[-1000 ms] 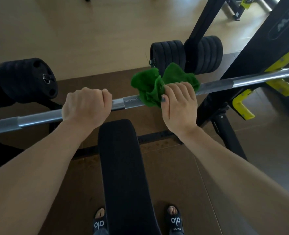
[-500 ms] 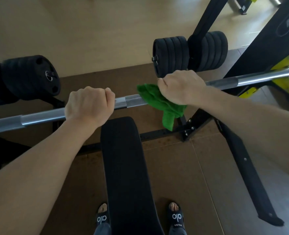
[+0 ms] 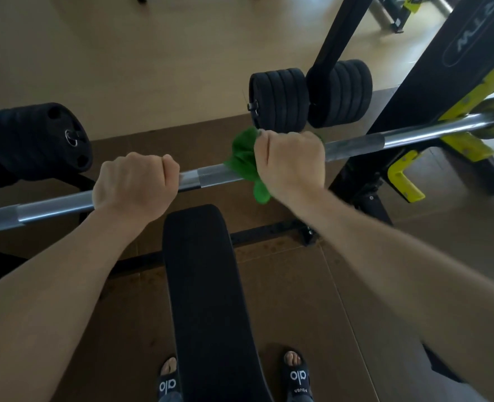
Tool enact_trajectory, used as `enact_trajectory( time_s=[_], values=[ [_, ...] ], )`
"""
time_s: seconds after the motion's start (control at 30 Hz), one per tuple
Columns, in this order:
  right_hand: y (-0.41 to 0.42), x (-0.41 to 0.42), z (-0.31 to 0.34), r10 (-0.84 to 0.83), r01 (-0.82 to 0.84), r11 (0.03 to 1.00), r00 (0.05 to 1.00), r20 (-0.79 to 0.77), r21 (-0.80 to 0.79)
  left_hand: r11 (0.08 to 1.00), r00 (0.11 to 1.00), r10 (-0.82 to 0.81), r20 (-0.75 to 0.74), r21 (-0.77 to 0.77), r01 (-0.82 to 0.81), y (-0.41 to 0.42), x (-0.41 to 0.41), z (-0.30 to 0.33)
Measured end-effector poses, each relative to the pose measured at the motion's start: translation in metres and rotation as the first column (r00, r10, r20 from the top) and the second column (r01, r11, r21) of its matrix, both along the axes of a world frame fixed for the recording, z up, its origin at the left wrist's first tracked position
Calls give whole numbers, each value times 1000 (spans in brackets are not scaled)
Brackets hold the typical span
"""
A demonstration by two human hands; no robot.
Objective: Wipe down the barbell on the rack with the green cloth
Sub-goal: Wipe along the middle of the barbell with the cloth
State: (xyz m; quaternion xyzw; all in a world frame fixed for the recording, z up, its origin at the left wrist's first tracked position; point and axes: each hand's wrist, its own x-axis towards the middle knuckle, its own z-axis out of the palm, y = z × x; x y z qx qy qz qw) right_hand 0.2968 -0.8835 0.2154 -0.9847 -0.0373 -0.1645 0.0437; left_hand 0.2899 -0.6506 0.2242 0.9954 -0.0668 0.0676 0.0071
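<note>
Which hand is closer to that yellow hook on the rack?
Right. The right hand grips the green cloth on the bar, nearer the yellow hook; the left hand grips farther away.

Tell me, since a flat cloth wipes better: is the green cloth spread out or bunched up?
Bunched up. The green cloth is crumpled around the barbell under the gripping right hand, one end hanging below.

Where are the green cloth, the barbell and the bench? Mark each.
green cloth (image 3: 241, 158), head view, bunched fold left of the right hand.
barbell (image 3: 356, 142), head view, knurled shaft.
bench (image 3: 208, 285), head view, pad centre.
</note>
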Motion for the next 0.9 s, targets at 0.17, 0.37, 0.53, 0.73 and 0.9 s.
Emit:
enact_trajectory(
  time_s=[0.17,0.37,0.53,0.73,0.9],
  values=[
    [8,-30,-51,5,-69,979,948,317,191,1000,1000,-18,17,17,18,2,-1,-1],
    [-5,-9,-45,114,-171,980,899,422,99,999,1000,-24,5,-26,24,-2,4,-4],
    [-8,10,-9,91,-89,989,996,9,-121,996,998,-48,31,-69,50,-29,5,8],
    [-16,45,31,196,-236,972,779,-596,11,973,999,8,-54,-228,-20,-105,25,13],
    [-51,81,27,120,-2,991,414,-902,131,982,1000,-3,-17,-187,-1,-105,23,6]
  ],
)
